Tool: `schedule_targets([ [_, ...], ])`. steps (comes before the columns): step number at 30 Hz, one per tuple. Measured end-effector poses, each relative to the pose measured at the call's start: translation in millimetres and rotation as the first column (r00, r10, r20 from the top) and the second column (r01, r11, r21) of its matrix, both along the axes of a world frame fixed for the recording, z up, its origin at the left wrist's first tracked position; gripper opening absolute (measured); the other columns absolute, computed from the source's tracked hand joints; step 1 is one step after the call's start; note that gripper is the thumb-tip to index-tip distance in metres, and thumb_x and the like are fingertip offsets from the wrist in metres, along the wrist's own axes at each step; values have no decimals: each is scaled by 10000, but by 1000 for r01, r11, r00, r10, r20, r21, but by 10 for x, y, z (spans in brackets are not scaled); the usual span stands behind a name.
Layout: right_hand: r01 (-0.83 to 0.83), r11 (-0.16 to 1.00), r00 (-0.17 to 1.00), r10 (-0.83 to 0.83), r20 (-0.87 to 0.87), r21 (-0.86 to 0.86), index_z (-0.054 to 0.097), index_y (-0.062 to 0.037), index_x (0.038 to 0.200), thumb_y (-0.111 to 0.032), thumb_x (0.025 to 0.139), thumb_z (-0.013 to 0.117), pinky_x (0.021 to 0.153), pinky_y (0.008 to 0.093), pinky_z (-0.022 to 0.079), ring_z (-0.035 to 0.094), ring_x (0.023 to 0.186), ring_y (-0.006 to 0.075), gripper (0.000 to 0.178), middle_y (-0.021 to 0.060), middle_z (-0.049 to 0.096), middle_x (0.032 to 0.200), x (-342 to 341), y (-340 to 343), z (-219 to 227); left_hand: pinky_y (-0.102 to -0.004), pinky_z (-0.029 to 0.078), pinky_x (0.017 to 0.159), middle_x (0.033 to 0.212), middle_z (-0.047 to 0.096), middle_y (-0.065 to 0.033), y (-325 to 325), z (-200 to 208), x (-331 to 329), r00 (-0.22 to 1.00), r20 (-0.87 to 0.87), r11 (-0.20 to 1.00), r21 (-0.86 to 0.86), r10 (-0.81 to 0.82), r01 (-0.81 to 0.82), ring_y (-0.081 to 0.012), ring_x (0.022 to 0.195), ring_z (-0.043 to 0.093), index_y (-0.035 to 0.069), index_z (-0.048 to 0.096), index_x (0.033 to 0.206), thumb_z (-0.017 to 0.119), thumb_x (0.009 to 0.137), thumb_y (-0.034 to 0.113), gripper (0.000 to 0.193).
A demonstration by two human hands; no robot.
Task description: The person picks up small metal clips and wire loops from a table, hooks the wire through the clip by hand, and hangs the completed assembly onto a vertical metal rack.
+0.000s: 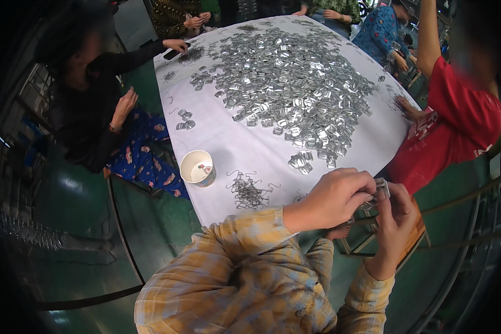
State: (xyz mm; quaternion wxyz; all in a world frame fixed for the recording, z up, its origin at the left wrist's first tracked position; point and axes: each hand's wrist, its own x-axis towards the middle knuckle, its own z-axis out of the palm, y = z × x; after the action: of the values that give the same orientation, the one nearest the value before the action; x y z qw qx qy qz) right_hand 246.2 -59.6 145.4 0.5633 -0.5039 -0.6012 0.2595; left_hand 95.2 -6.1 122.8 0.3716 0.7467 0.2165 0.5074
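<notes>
Metal piece (382, 187) between two hands (342, 193) (397, 216)

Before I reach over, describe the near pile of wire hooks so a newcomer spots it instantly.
Find the white tabletop with its big heap of shiny metal pieces. Toward the near edge, just right of the pale cup, lies a loose pile of wire hooks. Thin, dark and curled, they stand apart from the bright, chunky pieces.

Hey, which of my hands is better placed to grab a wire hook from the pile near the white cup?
Probably your left hand: it's closer to the wire hooks, while your right hand is farther right. Both are busy at a small metal piece, though.
</notes>
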Motion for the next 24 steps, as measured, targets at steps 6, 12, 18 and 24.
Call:
schedule_targets([
  [6,78,996,997,-79,8,38,616,63,940,27,865,565,686,201,422,551,797,101,97,60,575,885,-28,2,47,-338,459,604,722,602,-122,56,0,106,999,31,988,-157,7,-2,-258,674,605,10,580,829,628,772,27,76],
  [12,140,989,990,-139,-17,40,602,39,928,-36,896,555,569,162,343,477,685,40,94,17,555,841,21,63,61,-337,465,602,710,611,-116,197,88,117,999,19,988,-147,-37,39,-253,662,613,4,570,797,660,753,52,111],
  [18,197,979,973,-189,-131,52,592,23,916,-97,909,555,560,184,325,425,635,35,126,4,560,786,107,166,155,-301,491,639,732,634,-83,740,194,20,977,23,975,-55,-212,213,-189,693,631,8,598,796,681,734,65,119],
  [24,283,957,951,-272,-147,65,570,15,1029,-113,930,533,596,176,356,474,689,32,165,20,590,867,501,138,207,-254,502,632,772,673,-52,2382,174,-1153,899,-310,933,-85,309,-350,-108,686,623,33,678,875,697,770,147,155],
])
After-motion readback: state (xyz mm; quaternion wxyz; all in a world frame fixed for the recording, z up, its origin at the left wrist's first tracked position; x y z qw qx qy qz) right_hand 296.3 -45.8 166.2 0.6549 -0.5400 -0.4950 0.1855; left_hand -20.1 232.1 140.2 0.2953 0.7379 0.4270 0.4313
